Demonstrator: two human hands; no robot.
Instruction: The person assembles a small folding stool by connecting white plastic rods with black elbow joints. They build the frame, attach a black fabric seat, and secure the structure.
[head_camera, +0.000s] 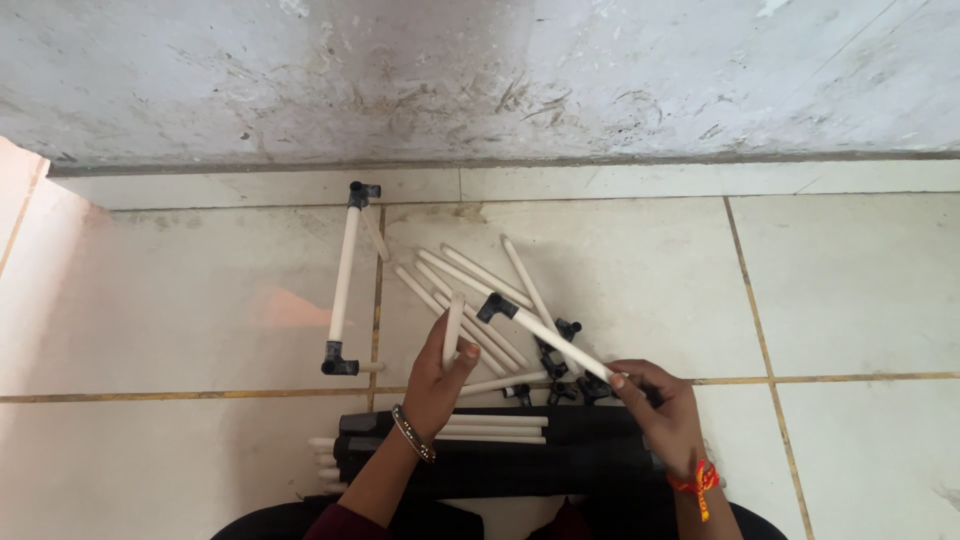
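Loose rods (470, 300): white, plain, lying on the floor.
Rod in left hand (437, 385): white rod (453, 328), unmarked.
Rod in right hand (665, 415): white rod with black end connector (497, 307).
Frame piece (344, 275): white rod, black connectors at both ends.
Loose connectors (560, 375): black.
Bag (500, 465): black, plain.
Left wrist bracelet (412, 432): dark with metallic beads.
Right wrist thread (697, 482): orange-red.
Floor tiles (850, 280): off-white, brownish grout lines.
Wall (480, 75): grey-white, dark scuffs and streaks.
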